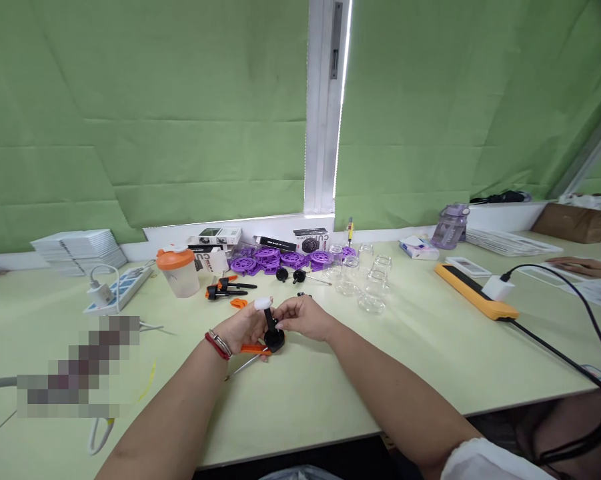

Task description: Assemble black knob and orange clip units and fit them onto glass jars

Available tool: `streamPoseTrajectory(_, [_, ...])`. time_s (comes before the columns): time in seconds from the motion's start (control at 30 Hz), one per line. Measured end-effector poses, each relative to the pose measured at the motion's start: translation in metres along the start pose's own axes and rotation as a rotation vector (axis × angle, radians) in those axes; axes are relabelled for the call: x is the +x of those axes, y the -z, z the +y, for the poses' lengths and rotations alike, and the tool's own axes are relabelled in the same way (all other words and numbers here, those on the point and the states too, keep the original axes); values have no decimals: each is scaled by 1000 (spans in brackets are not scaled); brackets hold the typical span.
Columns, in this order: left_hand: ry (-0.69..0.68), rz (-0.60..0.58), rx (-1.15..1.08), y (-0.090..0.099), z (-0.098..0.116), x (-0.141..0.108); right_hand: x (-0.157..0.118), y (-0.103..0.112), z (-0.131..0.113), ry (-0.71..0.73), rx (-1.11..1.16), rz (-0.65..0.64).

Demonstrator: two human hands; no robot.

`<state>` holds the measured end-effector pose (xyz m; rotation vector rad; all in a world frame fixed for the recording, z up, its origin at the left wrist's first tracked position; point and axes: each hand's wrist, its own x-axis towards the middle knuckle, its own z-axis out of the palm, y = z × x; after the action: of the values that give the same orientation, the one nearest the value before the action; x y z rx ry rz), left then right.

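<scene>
Green sheeting (pixel 205 100) is hung behind a pale worktop (pixel 420 360). Fingers of the left hand (pixel 250 328) are closed around a black stemmed part (pixel 273 339), a white cover (pixel 263 303) worn on one of them; the part is held near the front of the worktop, stem upward. Fingers of the right hand (pixel 305 318) are curled in, tips set against the part by its stem; whether anything small is gripped there cannot be told. An orange strip (pixel 254 349) is seen by the round base, and a thin metal rod (pixel 243 367) is angled below the left hand, upper end hidden. Slippage seems the likeliest fault: the part could be twisted askew if the left grip were loosened under a push from the right. The rod could be knocked by the left hand. Farther out, a loose orange piece (pixel 239 303), black-and-orange clamps (pixel 225 289) and two black knobs (pixel 299 275) are laid; beyond, purple rings (pixel 267 257) are heaped. Clear jars (pixel 371 300) are grouped to the right and could be tipped by a careless right-hand sweep.
</scene>
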<state>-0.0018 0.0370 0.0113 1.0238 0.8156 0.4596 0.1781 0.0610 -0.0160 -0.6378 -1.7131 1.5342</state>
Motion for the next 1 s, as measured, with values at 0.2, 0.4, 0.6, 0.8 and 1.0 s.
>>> streamPoseTrajectory(0.2, [-133,-77,-154,1,8,-12,2,-5,-2,141,-53,212])
streamPoseTrajectory(0.4, [-685,65,-397,-1,12,-15,1,0,-10,204,-121,410])
streamPoseTrajectory(0.6, [-1010,469,-227,-19,5,-5,-6,-20,-21,-48,116,47])
streamPoseTrajectory(0.8, [-1202,847,620,-29,-7,5,-12,-35,-37,-94,313,-42])
streamPoseTrajectory(1.0, [-1283,1072,1194,-5,-12,12,5,-13,-45,-16,-128,20])
